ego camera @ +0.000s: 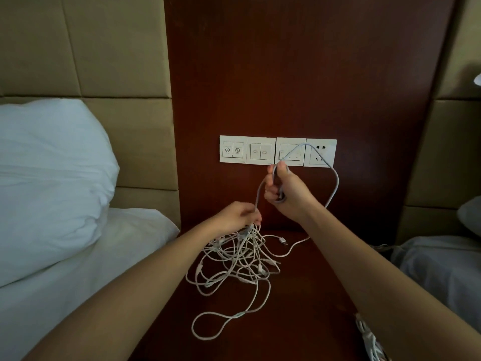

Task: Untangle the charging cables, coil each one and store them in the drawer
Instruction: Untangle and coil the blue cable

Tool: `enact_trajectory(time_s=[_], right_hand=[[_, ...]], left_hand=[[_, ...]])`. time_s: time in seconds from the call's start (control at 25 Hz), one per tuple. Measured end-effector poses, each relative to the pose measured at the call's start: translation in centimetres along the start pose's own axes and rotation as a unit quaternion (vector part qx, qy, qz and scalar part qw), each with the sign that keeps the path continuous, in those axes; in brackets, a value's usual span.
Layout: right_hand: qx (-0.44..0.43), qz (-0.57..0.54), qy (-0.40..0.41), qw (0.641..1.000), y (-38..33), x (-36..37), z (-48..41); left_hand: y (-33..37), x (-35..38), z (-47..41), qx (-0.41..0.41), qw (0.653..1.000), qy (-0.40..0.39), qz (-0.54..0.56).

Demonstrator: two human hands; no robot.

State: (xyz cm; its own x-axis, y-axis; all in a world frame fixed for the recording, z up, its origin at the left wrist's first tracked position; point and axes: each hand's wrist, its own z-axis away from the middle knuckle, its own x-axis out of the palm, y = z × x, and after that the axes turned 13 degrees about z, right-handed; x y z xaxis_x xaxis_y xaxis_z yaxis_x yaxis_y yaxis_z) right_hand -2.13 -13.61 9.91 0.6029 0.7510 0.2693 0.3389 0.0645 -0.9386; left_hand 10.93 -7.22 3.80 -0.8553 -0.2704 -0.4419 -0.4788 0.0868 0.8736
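Observation:
A tangle of white charging cables (234, 259) lies on the dark wooden nightstand (299, 308). My left hand (239, 216) pinches a grey cable (334, 188) just above the tangle and lifts part of the bundle. My right hand (283, 190) is raised higher and grips the same grey cable, which loops up over the wall switches and back down to the tabletop. A silver plug (283, 241) of one cable lies loose behind the tangle. One long loop of white cable (208, 327) trails toward the front of the nightstand. No drawer is visible.
A row of white switches and a socket (278, 151) sits on the wooden wall panel behind. A bed with a white pillow (49, 162) is at the left, another bed at the right. More white cable (369, 340) lies at the lower right edge.

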Motion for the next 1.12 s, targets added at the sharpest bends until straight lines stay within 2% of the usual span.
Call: enact_trajectory(time_s=[0.12,0.2,0.28,0.36,0.44,0.52,0.56,0.6,0.68,0.72,0.8,0.88,0.96,1.04,1.12], right_hand=[[-0.017,-0.008,0.018,1.000,-0.7,-0.6,0.4],[-0.018,0.028,0.063,0.997,-1.1,-1.7,0.5],[0.009,0.086,0.096,0.992,-0.8,-2.7,0.6],[0.067,0.117,0.094,0.986,0.2,-3.3,1.2],[0.120,0.143,0.071,0.980,1.5,-3.8,2.5],[0.158,0.169,0.043,0.972,2.7,-4.4,3.9],[0.171,0.173,0.030,0.969,3.1,-4.7,4.7],[0.183,0.171,0.019,0.968,3.7,-5.0,5.3],[0.198,0.159,0.007,0.967,4.6,-5.4,6.2],[0.199,0.141,0.006,0.970,5.0,-5.5,6.5],[0.188,0.083,0.001,0.979,5.4,-5.8,7.4],[0.161,0.028,-0.013,0.986,5.5,-6.3,8.5],[0.135,0.014,-0.028,0.990,5.9,-6.9,10.0],[0.111,0.014,-0.027,0.993,6.7,-7.3,11.1],[0.086,0.011,-0.002,0.996,7.6,-7.6,11.6]], left_hand=[[0.3,-0.2,-1.2,-0.003,0.982,0.186,0.032],[1.4,-0.7,-1.4,0.054,0.956,0.287,0.027],[2.4,-1.0,-1.3,0.080,0.946,0.310,-0.056],[2.5,-1.1,-1.5,0.016,0.938,0.326,-0.118],[1.8,-0.7,-1.6,-0.118,0.932,0.311,-0.146],[1.2,0.5,-1.0,-0.230,0.929,0.219,-0.187],[0.9,1.3,-0.7,-0.252,0.928,0.164,-0.219],[0.6,2.2,-0.3,-0.246,0.925,0.121,-0.262],[0.5,4.2,0.5,-0.146,0.925,0.108,-0.334],[0.9,5.1,1.1,-0.065,0.938,0.118,-0.318],[1.5,6.9,1.8,0.058,0.981,0.113,-0.145],[1.6,8.6,3.0,0.073,0.994,0.074,0.046],[1.1,10.0,3.9,0.065,0.986,0.065,0.136],[0.2,11.2,4.3,0.061,0.982,0.070,0.164],[-0.8,11.9,4.5,0.072,0.987,0.053,0.137]])
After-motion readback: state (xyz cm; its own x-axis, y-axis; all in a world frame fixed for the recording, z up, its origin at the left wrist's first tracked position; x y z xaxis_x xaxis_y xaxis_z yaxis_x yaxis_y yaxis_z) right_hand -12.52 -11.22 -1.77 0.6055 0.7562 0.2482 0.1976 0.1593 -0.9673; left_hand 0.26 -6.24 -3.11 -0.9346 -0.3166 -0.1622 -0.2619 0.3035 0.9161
